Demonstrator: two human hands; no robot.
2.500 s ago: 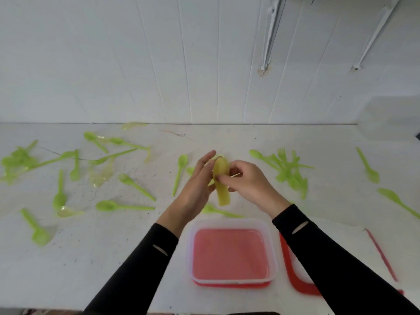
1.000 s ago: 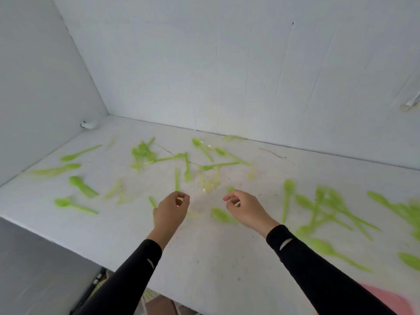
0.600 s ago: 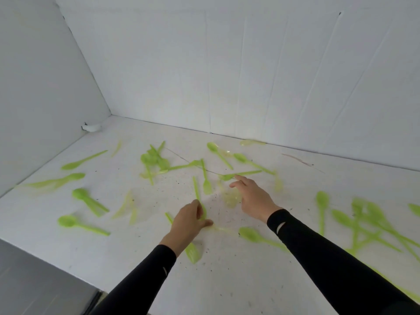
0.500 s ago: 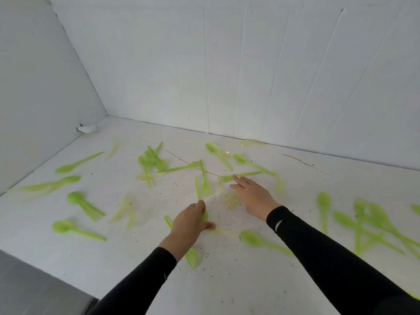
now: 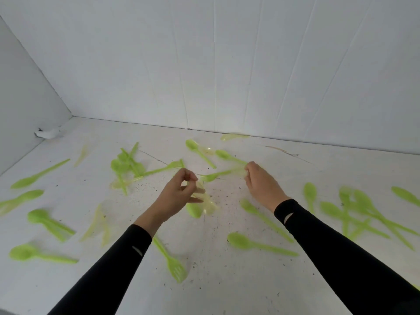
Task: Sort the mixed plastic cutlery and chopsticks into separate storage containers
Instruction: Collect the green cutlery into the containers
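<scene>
I see the left hand [image 5: 179, 196] pinching a yellow piece [image 5: 205, 202] just above the table [image 5: 216, 280]; the right hand [image 5: 261, 186] curls its fingertips round a pale piece [image 5: 238, 171] (blurred, kind unclear) at the end of a green fork [image 5: 210, 177]; green spoons [image 5: 250, 243] lie scattered around.

Left sleeve [image 5: 102, 276] and right sleeve [image 5: 345, 255] are snug black, each with a pale dash [image 5: 137, 250] near the cuff.
</scene>
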